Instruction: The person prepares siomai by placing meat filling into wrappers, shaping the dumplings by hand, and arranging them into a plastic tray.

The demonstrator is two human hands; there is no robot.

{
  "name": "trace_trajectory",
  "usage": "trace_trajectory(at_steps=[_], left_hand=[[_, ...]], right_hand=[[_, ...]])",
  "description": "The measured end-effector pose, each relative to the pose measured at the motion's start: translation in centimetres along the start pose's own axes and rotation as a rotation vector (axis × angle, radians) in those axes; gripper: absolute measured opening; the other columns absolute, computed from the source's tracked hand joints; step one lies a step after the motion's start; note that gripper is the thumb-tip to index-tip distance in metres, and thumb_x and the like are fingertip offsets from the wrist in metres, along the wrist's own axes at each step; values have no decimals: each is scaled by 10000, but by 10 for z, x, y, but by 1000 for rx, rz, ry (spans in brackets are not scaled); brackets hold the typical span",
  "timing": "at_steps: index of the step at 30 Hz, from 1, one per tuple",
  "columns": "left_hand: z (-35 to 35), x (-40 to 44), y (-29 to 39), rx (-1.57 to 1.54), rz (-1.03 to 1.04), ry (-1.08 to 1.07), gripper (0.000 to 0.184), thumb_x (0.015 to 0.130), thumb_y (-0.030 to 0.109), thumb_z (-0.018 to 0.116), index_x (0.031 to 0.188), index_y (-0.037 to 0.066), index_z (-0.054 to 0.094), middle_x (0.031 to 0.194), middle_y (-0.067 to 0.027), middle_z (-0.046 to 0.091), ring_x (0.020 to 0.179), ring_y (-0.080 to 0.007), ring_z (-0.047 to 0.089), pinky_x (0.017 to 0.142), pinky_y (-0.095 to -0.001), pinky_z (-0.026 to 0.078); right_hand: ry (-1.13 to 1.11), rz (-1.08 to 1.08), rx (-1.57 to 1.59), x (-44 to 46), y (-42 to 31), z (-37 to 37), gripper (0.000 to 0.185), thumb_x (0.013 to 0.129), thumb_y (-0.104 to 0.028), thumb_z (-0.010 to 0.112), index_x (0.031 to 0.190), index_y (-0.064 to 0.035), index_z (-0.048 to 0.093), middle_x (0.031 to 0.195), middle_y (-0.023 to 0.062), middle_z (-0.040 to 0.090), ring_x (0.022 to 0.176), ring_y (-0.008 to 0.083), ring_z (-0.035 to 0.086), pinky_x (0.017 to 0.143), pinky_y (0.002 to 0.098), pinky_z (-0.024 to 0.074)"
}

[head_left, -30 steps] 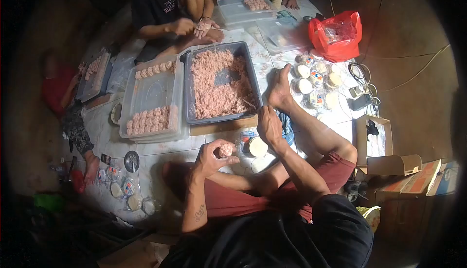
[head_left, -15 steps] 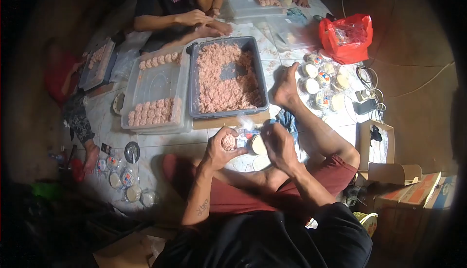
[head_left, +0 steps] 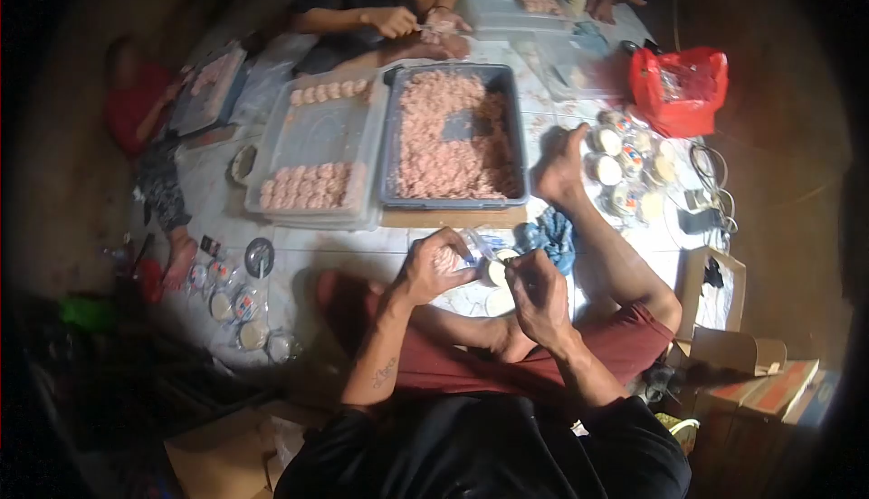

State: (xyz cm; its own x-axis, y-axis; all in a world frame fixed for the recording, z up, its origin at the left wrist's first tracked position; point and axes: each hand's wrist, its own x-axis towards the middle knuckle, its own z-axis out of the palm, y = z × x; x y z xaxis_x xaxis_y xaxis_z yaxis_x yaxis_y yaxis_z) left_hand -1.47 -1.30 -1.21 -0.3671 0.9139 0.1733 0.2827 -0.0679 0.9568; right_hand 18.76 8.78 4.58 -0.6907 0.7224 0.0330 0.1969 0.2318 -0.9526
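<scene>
My left hand (head_left: 425, 268) is curled around a ball of pink minced filling (head_left: 445, 261). Against its fingertips is clear plastic (head_left: 477, 246) with a bluish print. My right hand (head_left: 541, 295) is closed in a pinch just to the right, its fingertips by the plastic; what they grip is too blurred to name. Between and below the hands lie pale round wrappers (head_left: 498, 301) on the tiled floor. In front stands a grey tub (head_left: 522, 155) of pink mince with a bare patch in its middle. Left of it, a clear plastic tray (head_left: 303, 137) holds rows of shaped mince balls.
Packs of round wrappers (head_left: 625, 169) and a red plastic bag (head_left: 679, 92) are at right, near cables (head_left: 715, 173). A blue plastic bag (head_left: 548, 238) lies by my foot. More packs (head_left: 244, 304) and a small dark dish (head_left: 260, 256) sit left. Co-workers (head_left: 380, 19) sit opposite.
The view has shifted, so the trays and bags appear further right. My left hand has turned, partly covering the ball. My right hand is lower relative to it, with fingertips near the plastic.
</scene>
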Motion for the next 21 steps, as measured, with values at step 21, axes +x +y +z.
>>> trace_trajectory(at_steps=[21], left_hand=[[-372, 84, -38, 934, -20, 134, 218, 768, 143, 769, 927, 28, 674, 934, -158, 710, 893, -292, 688, 818, -377, 529]], right_hand=[[116, 130, -124, -7, 73, -39, 59, 940, -11, 615, 983, 9, 579, 849, 63, 606, 789, 120, 533, 706, 278, 456]])
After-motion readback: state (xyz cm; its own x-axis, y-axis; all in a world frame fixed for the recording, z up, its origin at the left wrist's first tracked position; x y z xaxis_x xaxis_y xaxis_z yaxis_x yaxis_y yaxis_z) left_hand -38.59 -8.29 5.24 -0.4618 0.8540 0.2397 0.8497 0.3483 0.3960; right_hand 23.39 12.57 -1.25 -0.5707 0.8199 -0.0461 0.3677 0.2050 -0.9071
